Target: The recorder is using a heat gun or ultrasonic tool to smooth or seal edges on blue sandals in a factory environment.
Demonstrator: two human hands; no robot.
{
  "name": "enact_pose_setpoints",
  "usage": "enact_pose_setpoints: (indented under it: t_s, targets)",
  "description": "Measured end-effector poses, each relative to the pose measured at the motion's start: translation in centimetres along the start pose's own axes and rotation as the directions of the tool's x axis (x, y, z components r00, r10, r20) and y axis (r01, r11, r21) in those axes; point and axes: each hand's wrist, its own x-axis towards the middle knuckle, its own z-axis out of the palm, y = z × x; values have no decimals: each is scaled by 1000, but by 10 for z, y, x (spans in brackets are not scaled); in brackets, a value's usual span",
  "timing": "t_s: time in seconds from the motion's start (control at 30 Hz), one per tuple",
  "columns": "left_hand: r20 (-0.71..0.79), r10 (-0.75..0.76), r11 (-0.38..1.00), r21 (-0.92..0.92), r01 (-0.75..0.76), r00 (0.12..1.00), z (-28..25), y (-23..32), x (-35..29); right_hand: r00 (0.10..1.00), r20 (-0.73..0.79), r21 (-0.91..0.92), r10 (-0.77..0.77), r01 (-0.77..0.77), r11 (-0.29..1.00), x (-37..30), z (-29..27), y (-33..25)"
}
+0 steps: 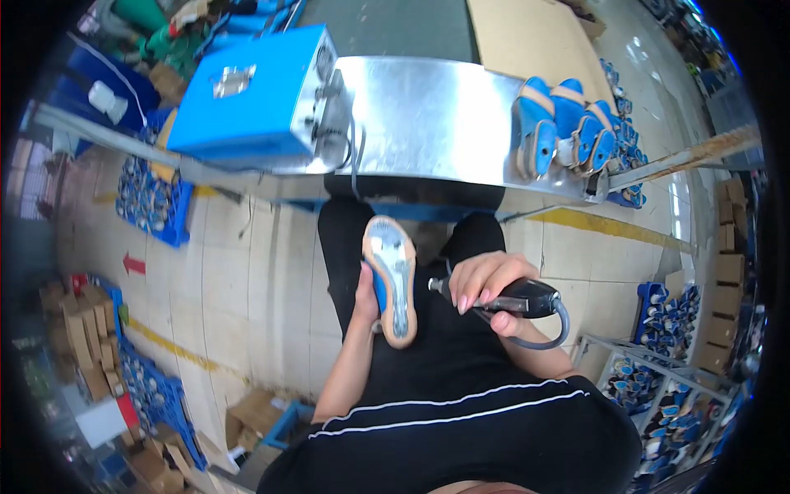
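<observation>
Honestly, that shoe (401, 284) and that corded tool (535, 298) are close enough to make me wince.

Head view: left hand (364, 303) holds the shoe sole-up, between the black top (494, 445) and the shiny metal tabletop (420, 115); thumb (365, 284) pressed on its side, other fingers hidden, so can't tell how they sit. Right hand (494, 280) has its fingers (481, 272) curled round the tool, metal tip (434, 285) near the sole, not touching. If the shoe twisted in that hold, the tip could skid into the blue upper (379, 288) or the thumb; a snagged cord (564, 325) could yank it too. Sole's waisted, tan round the edge, glossy grey mid-strip; tool's a smooth rounded barrel, cord's bendy grey. Boxy blue unit (247, 103) on the tabletop.
</observation>
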Motion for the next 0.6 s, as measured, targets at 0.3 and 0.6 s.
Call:
enact_pose_setpoints:
  t_s: [0.3,0.6]
  targets:
    - [49,162,632,762,-142,986,131,65,34,980,-193,-7,-48,47,999,-14,-21,-41]
    - [276,305,-555,830,-65,912,298,143,173,942,-313,-34,-118,113,993,-32,-33,-60]
